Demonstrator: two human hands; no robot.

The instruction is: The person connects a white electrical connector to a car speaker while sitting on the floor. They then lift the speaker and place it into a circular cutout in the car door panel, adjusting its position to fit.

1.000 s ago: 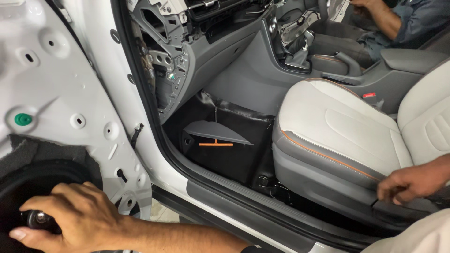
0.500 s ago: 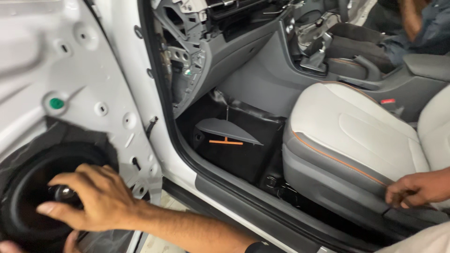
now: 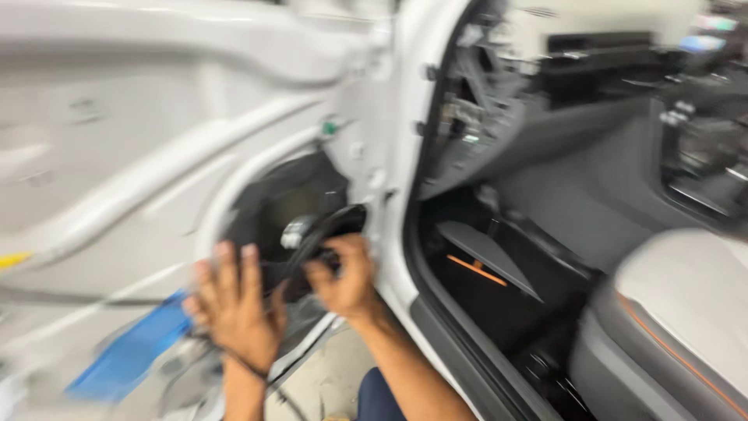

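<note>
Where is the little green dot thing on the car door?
In the head view, the green plug sits on the white door panel, just above the dark round opening where both hands work, left of the door's edge.

both hands at the door's round opening (image 3: pixel 284 206) — left hand (image 3: pixel 234 308) spread, right hand (image 3: pixel 347 277) gripping a black cable (image 3: pixel 312 238).

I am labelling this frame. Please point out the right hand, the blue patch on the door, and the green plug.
right hand (image 3: pixel 343 282), head view, back of the hand.
blue patch (image 3: pixel 132 352), head view, its middle.
green plug (image 3: pixel 330 125), head view, its round face.
</note>
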